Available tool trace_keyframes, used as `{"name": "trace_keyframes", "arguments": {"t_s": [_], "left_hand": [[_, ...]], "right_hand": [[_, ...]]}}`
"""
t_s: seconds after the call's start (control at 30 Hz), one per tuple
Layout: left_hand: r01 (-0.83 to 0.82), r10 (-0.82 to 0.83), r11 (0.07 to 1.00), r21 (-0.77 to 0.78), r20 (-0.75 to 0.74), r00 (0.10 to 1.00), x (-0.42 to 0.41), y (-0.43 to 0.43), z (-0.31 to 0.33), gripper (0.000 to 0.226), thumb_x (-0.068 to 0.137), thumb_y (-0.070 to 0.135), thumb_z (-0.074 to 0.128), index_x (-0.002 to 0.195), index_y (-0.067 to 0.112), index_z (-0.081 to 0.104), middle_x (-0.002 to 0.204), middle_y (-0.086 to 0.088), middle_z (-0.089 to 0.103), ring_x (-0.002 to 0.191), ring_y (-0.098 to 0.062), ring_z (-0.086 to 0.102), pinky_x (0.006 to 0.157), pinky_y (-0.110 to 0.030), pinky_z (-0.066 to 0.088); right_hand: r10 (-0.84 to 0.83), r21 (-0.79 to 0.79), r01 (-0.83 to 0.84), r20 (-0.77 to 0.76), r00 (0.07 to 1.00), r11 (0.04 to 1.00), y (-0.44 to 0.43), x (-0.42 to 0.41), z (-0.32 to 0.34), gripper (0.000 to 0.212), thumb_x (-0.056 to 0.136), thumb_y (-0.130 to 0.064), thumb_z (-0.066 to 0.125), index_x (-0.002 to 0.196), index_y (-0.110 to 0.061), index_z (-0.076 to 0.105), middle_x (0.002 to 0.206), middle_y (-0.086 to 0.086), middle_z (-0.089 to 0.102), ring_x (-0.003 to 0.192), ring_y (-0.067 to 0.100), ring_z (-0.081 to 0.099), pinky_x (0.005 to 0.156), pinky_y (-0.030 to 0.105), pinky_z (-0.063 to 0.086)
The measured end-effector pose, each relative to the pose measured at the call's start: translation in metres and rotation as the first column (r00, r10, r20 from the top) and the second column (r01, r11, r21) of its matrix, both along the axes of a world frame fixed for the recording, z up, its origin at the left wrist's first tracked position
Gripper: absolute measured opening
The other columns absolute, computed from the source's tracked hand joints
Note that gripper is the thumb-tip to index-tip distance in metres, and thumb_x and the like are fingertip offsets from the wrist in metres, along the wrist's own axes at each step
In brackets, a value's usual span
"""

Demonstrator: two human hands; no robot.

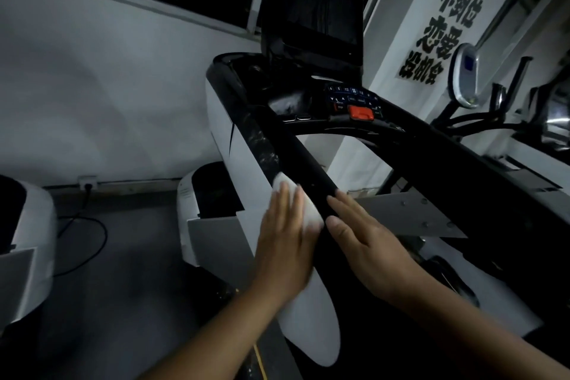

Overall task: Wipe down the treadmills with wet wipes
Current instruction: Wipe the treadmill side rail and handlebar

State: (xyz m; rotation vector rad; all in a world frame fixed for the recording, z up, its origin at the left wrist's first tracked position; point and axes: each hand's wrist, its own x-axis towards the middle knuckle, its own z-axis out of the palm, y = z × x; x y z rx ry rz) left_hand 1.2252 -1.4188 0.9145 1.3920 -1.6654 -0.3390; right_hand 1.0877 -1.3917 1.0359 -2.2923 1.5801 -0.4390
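A black and white treadmill [234,133] fills the middle of the view, with its dark console [311,9] at the top and a red stop clip [361,112] below it. My left hand [285,244] lies flat with straight fingers on a white wet wipe [310,210], pressing it against the white side of the left handrail [302,160]. The wipe shows beyond and beside the fingertips. My right hand [367,244] rests with straight fingers on the black top of the same handrail, just right of the wipe.
A second treadmill's white housing [34,241] stands at the left. A cable [92,237] runs across the grey floor from a wall socket [88,182]. Another exercise machine [465,77] stands at the right by a pillar with black lettering.
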Motion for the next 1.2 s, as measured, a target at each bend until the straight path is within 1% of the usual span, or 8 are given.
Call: {"name": "trace_keyframes", "arguments": {"t_s": [0.17,0.4,0.53,0.63,0.8,0.9,1.1,1.2], "left_hand": [[0.059,-0.063,0.995,-0.074,-0.040,0.997,-0.007,0.024,-0.010,0.057,0.103,0.052,0.009,0.155,0.040,-0.012,0.165,0.017,-0.026,0.153,-0.008,-0.018,0.126,-0.042,-0.004],[0.024,-0.031,0.999,-0.030,-0.268,0.963,-0.003,-0.013,0.034,0.049,0.102,0.052,0.014,0.150,0.046,0.005,0.163,0.021,-0.012,0.152,0.003,-0.013,0.127,-0.040,-0.001],[0.135,-0.143,0.970,-0.202,-0.025,0.989,0.002,-0.007,0.017,0.055,0.104,0.047,0.018,0.157,0.032,0.013,0.166,0.018,0.002,0.155,-0.004,-0.003,0.126,-0.035,-0.002],[0.100,-0.080,0.985,-0.143,0.137,0.987,0.037,-0.034,0.023,0.062,0.100,0.054,0.017,0.158,0.033,0.019,0.166,0.019,0.006,0.153,0.002,-0.003,0.126,-0.040,-0.003],[0.305,-0.209,0.928,-0.215,0.378,0.902,0.039,-0.069,0.063,0.050,0.100,0.049,0.032,0.139,0.033,0.059,0.148,0.015,0.052,0.148,-0.006,0.029,0.125,-0.048,0.002],[0.368,-0.225,0.886,-0.281,0.434,0.873,0.067,-0.082,0.050,0.051,0.104,0.058,0.030,0.143,0.036,0.055,0.151,0.017,0.049,0.149,-0.004,0.028,0.124,-0.051,0.000],[0.222,-0.147,0.945,-0.239,0.296,0.944,0.079,-0.106,0.050,0.058,0.104,0.057,0.024,0.149,0.030,0.047,0.161,0.005,0.037,0.154,-0.015,0.018,0.123,-0.058,0.008],[0.267,-0.194,0.924,-0.275,0.267,0.944,0.077,-0.080,0.005,0.058,0.108,0.051,0.016,0.162,0.028,0.015,0.170,0.000,0.009,0.157,-0.023,0.004,0.125,-0.050,0.005]], "right_hand": [[0.123,0.040,-0.117,-0.221,0.968,0.992,-0.008,-0.010,0.002,0.075,0.092,-0.067,0.020,0.160,-0.039,0.003,0.163,-0.026,-0.012,0.145,-0.011,-0.016,0.116,0.015,-0.003],[0.164,-0.018,-0.174,-0.265,0.950,0.985,-0.016,-0.008,-0.001,0.071,0.100,-0.062,0.029,0.160,-0.039,0.000,0.165,-0.021,-0.012,0.149,-0.005,-0.015,0.119,0.025,0.001],[0.130,-0.034,-0.132,-0.046,0.990,0.991,-0.015,-0.011,-0.005,0.073,0.097,-0.066,0.033,0.160,-0.040,0.005,0.166,-0.021,0.008,0.151,-0.004,0.005,0.125,0.035,0.019],[0.048,-0.052,-0.051,-0.063,0.997,0.997,-0.020,-0.010,-0.009,0.083,0.090,-0.077,0.031,0.159,-0.035,0.010,0.165,-0.013,0.020,0.150,0.008,0.023,0.118,0.042,0.034],[0.039,-0.090,-0.058,-0.192,0.981,0.994,-0.022,-0.001,-0.005,0.088,0.088,-0.075,0.040,0.158,-0.039,-0.001,0.164,-0.024,-0.003,0.150,0.000,0.007,0.117,0.026,0.027],[-0.008,-0.020,0.002,-0.280,0.960,1.000,-0.018,0.001,0.001,0.094,0.091,-0.074,0.039,0.156,-0.038,-0.017,0.157,-0.029,-0.021,0.147,-0.007,-0.005,0.111,0.016,0.014],[-0.092,-0.024,0.089,-0.372,0.923,0.996,-0.038,0.027,0.003,0.103,0.088,-0.078,0.037,0.156,-0.028,-0.023,0.165,-0.012,-0.022,0.154,0.010,0.000,0.119,0.028,0.021],[-0.103,-0.031,0.099,-0.394,0.913,0.995,-0.049,0.042,0.006,0.105,0.087,-0.079,0.038,0.156,-0.027,-0.022,0.166,-0.013,-0.018,0.153,0.012,0.009,0.116,0.028,0.028]]}}
